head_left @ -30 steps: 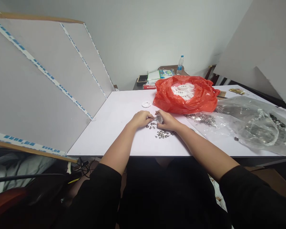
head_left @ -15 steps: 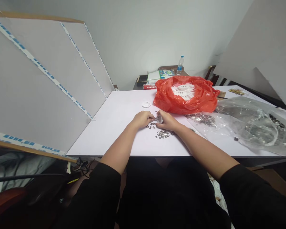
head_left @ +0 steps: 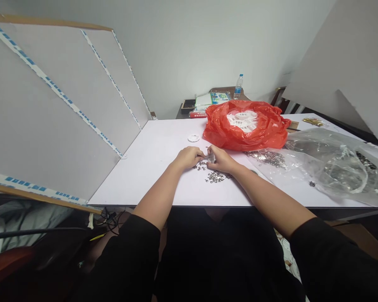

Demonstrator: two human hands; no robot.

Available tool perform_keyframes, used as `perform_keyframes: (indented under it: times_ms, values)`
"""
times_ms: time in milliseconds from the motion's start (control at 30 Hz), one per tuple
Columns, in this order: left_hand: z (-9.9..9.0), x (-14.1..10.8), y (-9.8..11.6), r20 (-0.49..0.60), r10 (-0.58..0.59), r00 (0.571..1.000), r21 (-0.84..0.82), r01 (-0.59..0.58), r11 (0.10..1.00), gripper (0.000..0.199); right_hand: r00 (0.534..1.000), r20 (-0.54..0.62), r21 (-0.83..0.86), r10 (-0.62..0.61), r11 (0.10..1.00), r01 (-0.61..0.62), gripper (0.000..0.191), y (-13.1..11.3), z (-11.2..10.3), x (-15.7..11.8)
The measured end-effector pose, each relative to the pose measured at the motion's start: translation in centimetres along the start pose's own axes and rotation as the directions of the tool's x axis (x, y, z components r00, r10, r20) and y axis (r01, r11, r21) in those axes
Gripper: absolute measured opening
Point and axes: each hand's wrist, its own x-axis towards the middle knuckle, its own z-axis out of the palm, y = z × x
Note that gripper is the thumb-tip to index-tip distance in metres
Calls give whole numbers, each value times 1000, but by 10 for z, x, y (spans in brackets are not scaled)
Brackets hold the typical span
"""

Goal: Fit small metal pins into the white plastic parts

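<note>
Two hands are staying nearly still, so work is going on: right hand (head_left: 221,159) gripping a clear cup (head_left: 211,157), left hand (head_left: 188,157) curling, its hold hidden.

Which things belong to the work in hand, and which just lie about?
Work in hand:
clear plastic item in right hand
small metal pieces by left hand
probably white disc, red plastic bag

Apparently lying about:
water bottle
cables

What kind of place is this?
Probably a little workroom: there's a big white table with a pile of tiny metal pieces, a red bag with white things inside, and a large clear bag.
</note>
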Motion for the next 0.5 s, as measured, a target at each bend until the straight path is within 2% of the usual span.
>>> perform_keyframes:
  times_ms: [500]
  values:
    - [-3, -2, 5, -6, -33, 999, -31, 33, 999, 21, 1000, 11, -25, 23, 999, -22, 38, -2, 0, 1]
